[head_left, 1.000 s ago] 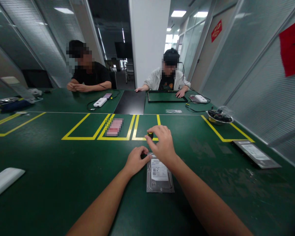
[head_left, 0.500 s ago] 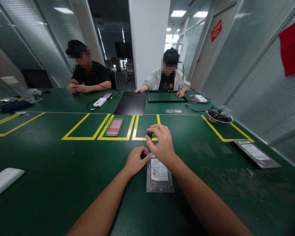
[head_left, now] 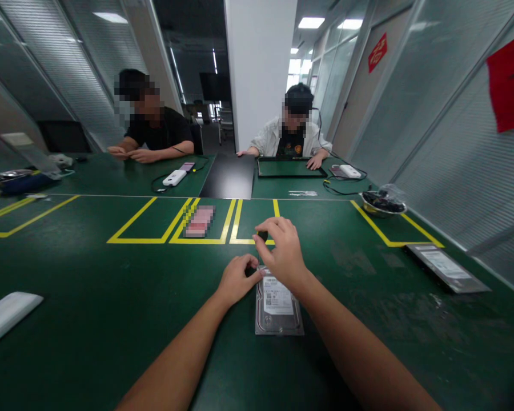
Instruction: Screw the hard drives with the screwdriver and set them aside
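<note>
A silver hard drive [head_left: 278,308] with a white label lies flat on the green table before me. My right hand [head_left: 282,245] pinches the short dark handle of a screwdriver [head_left: 262,235] between thumb and fingers, above the drive's far left corner. Its thin shaft points down toward that corner; the tip is hidden by my fingers. My left hand [head_left: 239,281] rests on the table with curled fingers, its thumb and forefinger closed at the same corner of the hard drive. The thumb lies on the drive's edge.
Another hard drive [head_left: 448,265] and a metal bowl of dark parts [head_left: 383,204] are at the right. A pink item [head_left: 200,221] lies inside yellow tape. Across the table, one person handles a black panel [head_left: 229,176] and a frame [head_left: 291,176]; another person [head_left: 158,128] sits left.
The screwdriver handle has turned slightly in my right fingers, showing less yellow. My left hand and the hard drive stay put. Across the table, the black panel has shifted slightly away from me.
</note>
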Demonstrator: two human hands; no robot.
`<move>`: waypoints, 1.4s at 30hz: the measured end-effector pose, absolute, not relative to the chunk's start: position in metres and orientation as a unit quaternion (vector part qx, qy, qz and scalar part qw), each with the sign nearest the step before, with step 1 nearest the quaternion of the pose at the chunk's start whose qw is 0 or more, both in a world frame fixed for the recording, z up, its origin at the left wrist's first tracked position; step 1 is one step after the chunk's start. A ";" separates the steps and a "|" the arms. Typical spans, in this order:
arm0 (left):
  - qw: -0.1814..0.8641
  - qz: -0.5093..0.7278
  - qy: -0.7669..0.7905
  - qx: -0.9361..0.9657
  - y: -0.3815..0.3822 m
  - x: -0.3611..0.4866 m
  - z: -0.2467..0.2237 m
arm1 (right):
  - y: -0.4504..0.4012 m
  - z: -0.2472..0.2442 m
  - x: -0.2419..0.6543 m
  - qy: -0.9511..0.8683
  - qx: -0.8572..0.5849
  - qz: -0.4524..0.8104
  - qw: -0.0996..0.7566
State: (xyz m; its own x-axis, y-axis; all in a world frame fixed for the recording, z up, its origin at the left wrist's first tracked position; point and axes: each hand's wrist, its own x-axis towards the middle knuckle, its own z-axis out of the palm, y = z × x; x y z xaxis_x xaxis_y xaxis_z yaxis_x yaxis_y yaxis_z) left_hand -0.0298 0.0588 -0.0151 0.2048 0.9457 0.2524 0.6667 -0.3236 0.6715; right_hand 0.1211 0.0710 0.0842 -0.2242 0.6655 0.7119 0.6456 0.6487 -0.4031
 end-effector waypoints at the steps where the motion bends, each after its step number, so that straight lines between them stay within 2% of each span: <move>1: 0.216 0.326 0.540 0.745 0.059 -0.030 -0.015 | 0.071 0.085 0.121 -0.782 -0.420 0.011 0.460; 22: 0.221 0.326 0.527 0.754 0.057 -0.032 -0.009 | 0.069 0.084 0.119 -0.785 -0.405 0.018 0.468; 42: 0.181 0.322 0.534 0.761 0.061 -0.031 -0.016 | 0.068 0.087 0.121 -0.788 -0.412 0.017 0.458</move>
